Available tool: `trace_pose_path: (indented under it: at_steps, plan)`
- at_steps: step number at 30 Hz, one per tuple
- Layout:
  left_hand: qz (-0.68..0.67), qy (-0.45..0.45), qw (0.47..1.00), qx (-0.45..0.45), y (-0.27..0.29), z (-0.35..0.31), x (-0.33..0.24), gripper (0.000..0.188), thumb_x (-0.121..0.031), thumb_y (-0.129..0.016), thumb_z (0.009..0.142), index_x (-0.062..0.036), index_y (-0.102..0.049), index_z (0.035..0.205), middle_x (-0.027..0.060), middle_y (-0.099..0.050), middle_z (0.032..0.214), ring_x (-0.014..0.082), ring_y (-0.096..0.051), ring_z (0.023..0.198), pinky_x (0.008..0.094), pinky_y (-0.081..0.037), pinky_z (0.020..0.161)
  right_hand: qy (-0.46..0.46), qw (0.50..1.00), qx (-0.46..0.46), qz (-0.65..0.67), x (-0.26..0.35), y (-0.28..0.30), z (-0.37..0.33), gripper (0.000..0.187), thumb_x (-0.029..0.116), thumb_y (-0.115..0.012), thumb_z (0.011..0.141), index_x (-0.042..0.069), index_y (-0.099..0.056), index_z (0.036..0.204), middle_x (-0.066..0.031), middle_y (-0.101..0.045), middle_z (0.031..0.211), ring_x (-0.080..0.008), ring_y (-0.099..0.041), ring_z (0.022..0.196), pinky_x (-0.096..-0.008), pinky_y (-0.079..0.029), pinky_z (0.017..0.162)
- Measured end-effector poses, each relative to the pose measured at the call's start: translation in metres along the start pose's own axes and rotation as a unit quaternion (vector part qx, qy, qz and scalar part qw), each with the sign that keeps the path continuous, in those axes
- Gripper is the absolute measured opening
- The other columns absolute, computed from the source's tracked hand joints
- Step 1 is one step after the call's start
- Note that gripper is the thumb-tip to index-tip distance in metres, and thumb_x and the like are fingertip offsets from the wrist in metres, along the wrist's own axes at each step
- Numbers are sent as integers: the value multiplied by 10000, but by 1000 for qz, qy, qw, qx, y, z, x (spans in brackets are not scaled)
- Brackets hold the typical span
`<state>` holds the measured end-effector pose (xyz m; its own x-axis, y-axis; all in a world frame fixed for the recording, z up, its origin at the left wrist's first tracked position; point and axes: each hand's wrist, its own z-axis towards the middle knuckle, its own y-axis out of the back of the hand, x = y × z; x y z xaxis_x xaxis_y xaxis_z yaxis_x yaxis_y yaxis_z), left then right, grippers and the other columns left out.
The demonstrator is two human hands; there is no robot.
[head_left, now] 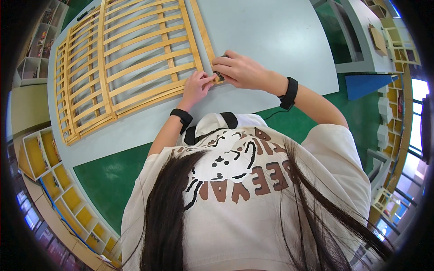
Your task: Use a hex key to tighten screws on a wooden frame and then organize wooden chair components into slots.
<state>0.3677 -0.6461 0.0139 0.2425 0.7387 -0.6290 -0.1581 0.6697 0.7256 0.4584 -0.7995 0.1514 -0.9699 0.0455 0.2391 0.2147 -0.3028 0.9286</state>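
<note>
Wooden strip (pixel 204 36) lies on desk (pixel 271 36) beside slatted frame (pixel 101 58). Right hand (pixel 244 71) grips dark object (pixel 219 75) at its near end; left hand (pixel 197 88) touches there, grip unclear. Weak bracing could let strip skid.

Cream short-sleeved T-shirt (pixel 217 239) with brown lettering (pixel 258 180) and cartoon animal print (pixel 210 172), black wristband (pixel 289 94) on each arm

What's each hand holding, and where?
Right hand: small dark object, gripped part hidden. Left hand: at the near end of the wooden strip; hold unclear.
</note>
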Motion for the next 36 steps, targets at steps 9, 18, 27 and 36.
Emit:
trace_pose_path:
  at_steps: [9, 18, 27, 36]
  plan:
    - [4, -3, 1000, -14, 0, 0, -1, 208, -135, -592, 647, -165, -603, 852, 4, -489, 719, 174, -464, 711, 301, -389, 610, -53, 992, -31, 107, 10, 1, 2, 244, -21, -494, 621, 42, -486, 857, -77, -435, 971, -229, -457, 800, -311, -425, 621]
    - [2, -7, 1000, -23, -2, 0, 1, 172, -125, -601, 631, -131, -600, 803, 12, -490, 722, 178, -470, 715, 301, -388, 610, -28, 991, -33, 127, 7, -3, 2, 228, -36, -480, 615, 42, -500, 828, -71, -452, 908, -227, -452, 811, -310, -424, 630]
    - [0, -6, 1000, -27, -3, 1, 1, 149, -122, -608, 620, -114, -593, 769, 12, -490, 722, 179, -472, 707, 302, -387, 600, -20, 990, -37, 134, 3, -4, 2, 207, -33, -482, 603, 30, -503, 799, -74, -437, 896, -228, -446, 814, -304, -422, 630]
    - [-2, 0, 999, -36, -1, 2, 1, 131, -118, -616, 608, -93, -581, 733, 22, -494, 725, 187, -473, 707, 305, -391, 595, 32, 992, 29, 122, 1, 3, 3, 358, -92, -462, 580, 64, -510, 898, -70, -438, 955, -224, -439, 853, -297, -434, 579]
